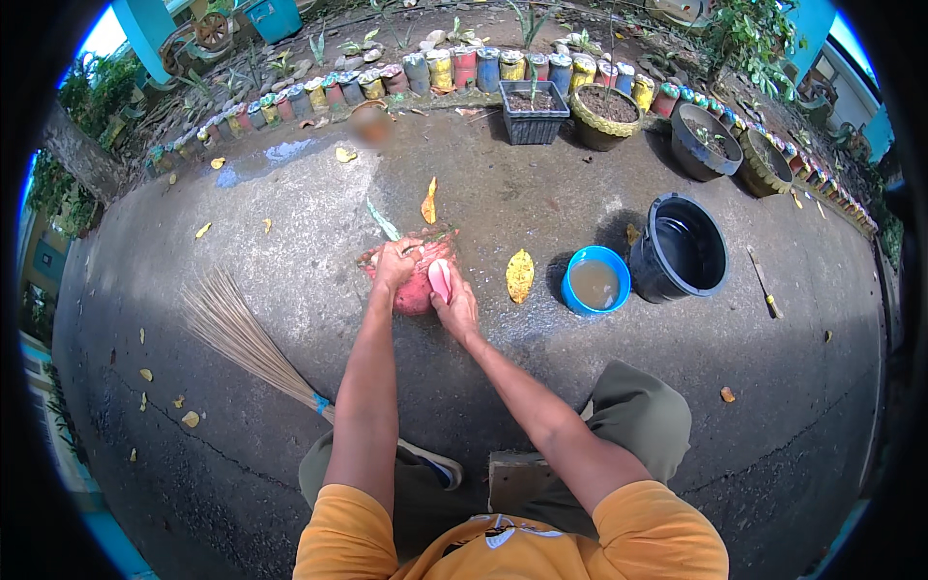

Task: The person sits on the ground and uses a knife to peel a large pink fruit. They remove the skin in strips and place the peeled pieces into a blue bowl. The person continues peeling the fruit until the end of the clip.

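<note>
In front of me a red, weathered pot-like thing [414,295] with a rough, worn upper side rests tilted on the concrete. My left hand [394,265] is closed on its top edge. Against its right side, my right hand [458,311] grips a smooth pink oval object [441,279]; whether it is a brush or a scoop I cannot tell. The fingers partly cover both things. A pale green strip [383,220] sticks out beyond the pot's far side.
Right of my hands stand a blue pail [596,307] of murky water and a black bucket [720,275], with a knife [764,282] beyond. A stick broom [256,338] lies left. Potted plants and a painted bottle border [464,70] line the far side.
</note>
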The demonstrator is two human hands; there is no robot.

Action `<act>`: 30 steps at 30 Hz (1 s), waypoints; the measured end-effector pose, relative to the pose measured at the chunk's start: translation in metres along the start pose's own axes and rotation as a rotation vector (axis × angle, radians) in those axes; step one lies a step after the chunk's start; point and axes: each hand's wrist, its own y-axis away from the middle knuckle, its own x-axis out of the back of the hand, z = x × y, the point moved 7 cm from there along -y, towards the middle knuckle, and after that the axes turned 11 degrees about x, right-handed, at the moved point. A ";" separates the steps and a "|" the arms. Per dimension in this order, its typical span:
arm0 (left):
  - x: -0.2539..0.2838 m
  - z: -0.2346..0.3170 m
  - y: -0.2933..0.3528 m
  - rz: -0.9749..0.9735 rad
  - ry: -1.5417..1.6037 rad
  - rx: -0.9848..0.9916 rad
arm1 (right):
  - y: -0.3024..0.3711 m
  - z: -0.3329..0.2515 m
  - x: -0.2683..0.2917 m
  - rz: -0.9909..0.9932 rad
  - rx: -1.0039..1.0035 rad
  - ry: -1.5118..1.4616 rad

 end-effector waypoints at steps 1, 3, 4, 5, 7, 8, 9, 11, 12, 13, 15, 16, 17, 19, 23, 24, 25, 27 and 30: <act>0.002 0.002 0.003 0.028 -0.028 -0.010 | 0.000 0.005 0.009 0.103 -0.062 0.028; 0.003 0.005 0.006 0.043 -0.053 -0.013 | -0.003 0.005 0.016 0.172 -0.043 0.030; 0.003 0.005 0.006 0.044 -0.080 -0.013 | -0.001 0.003 0.023 0.276 -0.036 0.074; 0.004 0.008 0.006 0.046 -0.027 -0.040 | -0.002 0.005 0.013 0.141 -0.067 0.032; 0.005 0.010 0.003 0.039 0.056 -0.092 | 0.001 -0.004 -0.001 0.010 0.015 -0.046; 0.004 0.008 0.000 0.041 0.077 -0.100 | 0.003 -0.014 -0.007 -0.045 0.124 -0.005; 0.004 0.006 -0.004 0.041 0.091 -0.098 | 0.005 -0.014 -0.004 0.014 0.124 0.042; 0.002 -0.002 -0.010 0.041 0.027 -0.035 | 0.009 -0.008 -0.007 -0.008 0.042 0.035; 0.002 -0.002 -0.011 0.057 0.024 -0.063 | 0.010 -0.001 -0.007 0.010 -0.025 0.011; 0.001 -0.002 -0.012 0.069 0.003 -0.070 | 0.011 0.007 -0.001 0.088 -0.110 0.010; 0.000 -0.001 -0.012 0.081 -0.019 -0.059 | 0.007 0.014 -0.002 0.102 -0.125 -0.051; -0.002 0.000 -0.012 0.070 0.032 -0.064 | 0.006 0.020 0.000 0.145 -0.166 -0.072; -0.003 -0.001 -0.012 0.048 0.068 -0.041 | 0.007 0.022 -0.002 0.171 -0.184 -0.107; 0.000 0.002 -0.011 0.064 0.046 -0.044 | 0.010 0.028 -0.001 0.295 -0.246 -0.214; 0.007 0.006 -0.014 0.089 0.012 -0.019 | 0.012 0.015 -0.025 -0.021 -0.113 -0.125; 0.007 0.004 -0.014 0.068 0.050 0.023 | 0.015 0.014 -0.019 0.060 -0.096 -0.100; 0.009 0.003 -0.013 0.055 0.052 0.040 | 0.015 0.014 -0.016 0.076 -0.087 -0.100; 0.013 0.009 -0.009 0.090 -0.005 -0.003 | 0.017 0.021 -0.009 0.122 -0.161 -0.100; 0.014 0.011 -0.006 0.104 -0.052 0.018 | 0.014 0.022 -0.002 0.212 -0.160 -0.178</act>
